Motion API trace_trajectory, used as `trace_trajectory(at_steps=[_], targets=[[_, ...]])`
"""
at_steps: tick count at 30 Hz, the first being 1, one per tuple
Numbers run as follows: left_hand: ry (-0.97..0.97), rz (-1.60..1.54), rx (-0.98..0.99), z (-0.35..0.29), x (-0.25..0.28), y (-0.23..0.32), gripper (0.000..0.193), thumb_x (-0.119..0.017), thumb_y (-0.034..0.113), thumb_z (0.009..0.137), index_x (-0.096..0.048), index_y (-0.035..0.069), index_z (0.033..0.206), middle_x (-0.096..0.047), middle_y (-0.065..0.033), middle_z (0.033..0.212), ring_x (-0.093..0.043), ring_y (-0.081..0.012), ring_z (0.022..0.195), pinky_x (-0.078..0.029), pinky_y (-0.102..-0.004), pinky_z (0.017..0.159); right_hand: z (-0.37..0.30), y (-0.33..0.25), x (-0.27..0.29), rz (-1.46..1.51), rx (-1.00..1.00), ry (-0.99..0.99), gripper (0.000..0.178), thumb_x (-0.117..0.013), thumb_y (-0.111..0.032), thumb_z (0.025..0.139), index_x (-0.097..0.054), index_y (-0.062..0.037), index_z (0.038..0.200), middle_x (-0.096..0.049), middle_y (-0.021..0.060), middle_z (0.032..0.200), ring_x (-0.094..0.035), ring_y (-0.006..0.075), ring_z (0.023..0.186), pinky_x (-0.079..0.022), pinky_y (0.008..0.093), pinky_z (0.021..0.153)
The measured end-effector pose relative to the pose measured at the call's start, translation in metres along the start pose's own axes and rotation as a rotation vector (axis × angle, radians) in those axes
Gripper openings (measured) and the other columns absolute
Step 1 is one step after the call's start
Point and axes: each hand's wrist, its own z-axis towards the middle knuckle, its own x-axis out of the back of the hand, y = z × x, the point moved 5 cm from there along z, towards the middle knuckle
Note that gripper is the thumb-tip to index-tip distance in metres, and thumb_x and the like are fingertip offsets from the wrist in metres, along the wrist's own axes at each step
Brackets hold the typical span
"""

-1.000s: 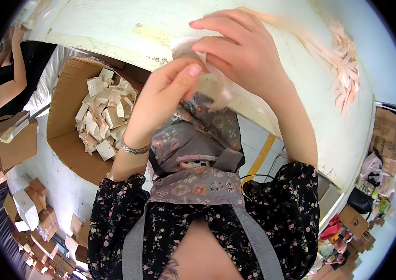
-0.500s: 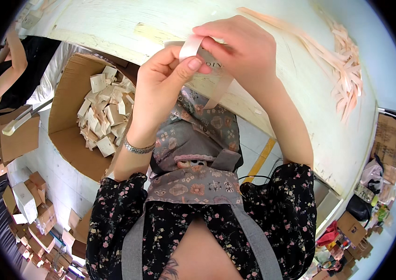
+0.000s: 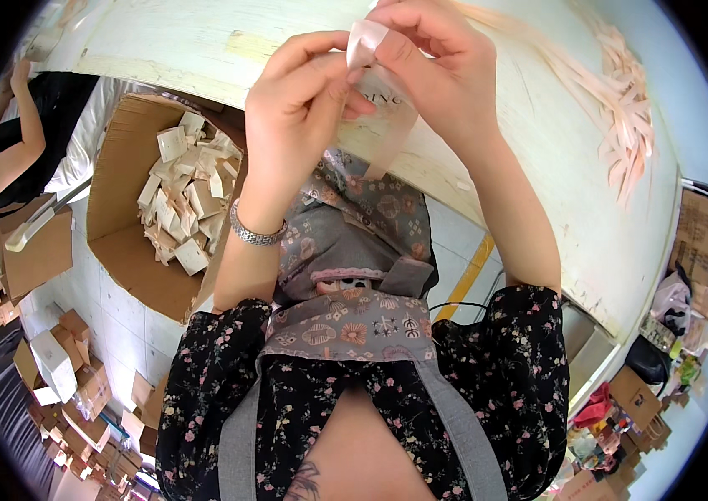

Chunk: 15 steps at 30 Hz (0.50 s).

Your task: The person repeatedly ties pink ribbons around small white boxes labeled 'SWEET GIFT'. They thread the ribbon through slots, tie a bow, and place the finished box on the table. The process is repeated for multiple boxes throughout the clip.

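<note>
Above the table (image 3: 162, 50), left hand (image 3: 300, 104) and right hand (image 3: 446, 75) pinch a glossy, pale-pink ribbon (image 3: 364, 43), looped, its tail hanging.

From my end of the feed, I see a ribbon (image 3: 364, 43), pale pink and glossy, held up over the table (image 3: 529, 188) near its front edge. Its upper part is bent into a small loop, pinched between the fingertips of the left hand (image 3: 291, 104) and the right hand (image 3: 446, 75). The loop catches the light and looks nearly white. From below it I can follow one flat tail, slanting down and slightly left past the table edge, its end loose. Behind the ribbon, between the hands, I make out a pale card (image 3: 381, 98) with dark printing, mostly covered by fingers and ribbon; I cannot tell its full outline or whether the ribbon passes through it.
</note>
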Motion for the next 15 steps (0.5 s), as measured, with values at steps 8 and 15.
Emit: trace_trajectory(at_steps=[8, 15], targets=[[0.165, -0.316, 0.148, 0.004, 0.0, -0.01, 0.021, -0.063, -0.006, 0.084, -0.051, -0.001, 0.101, -0.063, -0.0083, 0.095, -0.065, -0.0102, 0.065, -0.052, -0.0184, 0.054, -0.041, -0.011, 0.021, -0.743, 0.621, -0.037, 0.026, -0.076, -0.018, 0.068, -0.068, -0.012, 0.092, -0.063, 0.0033, 0.11, -0.062, 0.02, 0.088, -0.051, 0.0284, 0.068], [0.119, -0.265, 0.197, 0.006, 0.003, -0.011, 0.025, -0.064, -0.005, 0.083, -0.05, -0.001, 0.104, -0.066, -0.0114, 0.093, -0.063, -0.01, 0.064, -0.05, -0.0183, 0.052, -0.017, -0.035, 0.023, -1.011, 0.747, -0.167, 0.013, -0.068, -0.017, 0.073, -0.065, -0.0068, 0.079, -0.066, 0.0093, 0.083, -0.065, 0.0231, 0.074, -0.052, 0.031, 0.058]])
